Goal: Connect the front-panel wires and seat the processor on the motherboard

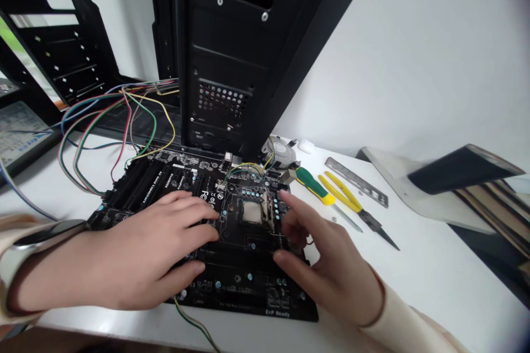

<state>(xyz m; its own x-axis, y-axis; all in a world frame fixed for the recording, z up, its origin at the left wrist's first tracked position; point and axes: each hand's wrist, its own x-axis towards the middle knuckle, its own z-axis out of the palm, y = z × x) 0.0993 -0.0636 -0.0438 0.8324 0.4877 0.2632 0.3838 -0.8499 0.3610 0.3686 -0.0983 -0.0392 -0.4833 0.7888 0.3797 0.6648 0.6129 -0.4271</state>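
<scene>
While the left hand [161, 248] lies palm down across the motherboard [232, 256], fingers loosely spread and nothing showing in its grasp, the board sits close to the near edge of the tabletop [426, 265]. Over to the right hand [327, 265] — half open, thumb and forefinger well apart beside what looks like a raised metal frame [268, 212], holding nothing I can see, though I can't tell whether its curled fingers touch the thin lever [278, 235]. Good handling here, I'd judge, means a steady left hand, light pressure and a slow touch on that frame, kept clear of the processor [252, 212].

Containers now! Toward the back-left corner stands the computer case [248, 55], coloured cables [89, 149] looping between it and the board. Further right, the socket [250, 224] cradles the processor — pale top bare. By the back edge sits the cooler fan [278, 153], then screwdriver [312, 185] and pliers [343, 193].
</scene>
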